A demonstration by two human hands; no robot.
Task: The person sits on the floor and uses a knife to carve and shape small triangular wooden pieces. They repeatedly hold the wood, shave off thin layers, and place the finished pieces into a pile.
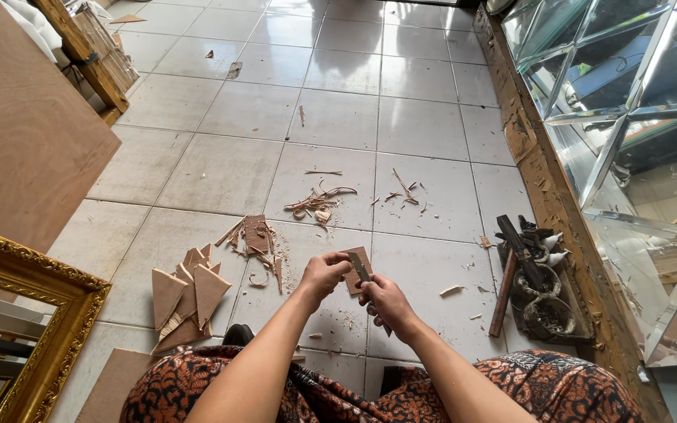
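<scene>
Hands [358, 286] whittling wood piece [356, 269]; shavings [319, 204], tools [530, 274] nearby.

Open tiles [338, 117] ahead, triangle pile [186, 301] left, tool heap [530, 278] right

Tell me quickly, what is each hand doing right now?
Left hand: closed on a small flat brown wooden piece.
Right hand: closed around a dark metal blade tool laid against that piece.

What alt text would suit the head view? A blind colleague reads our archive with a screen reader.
A seated person's left hand holds a small brown board piece while the right hand presses a knife against it, above a tiled floor strewn with wood shavings. Triangular board pieces lie left; a hammer lies right.
</scene>
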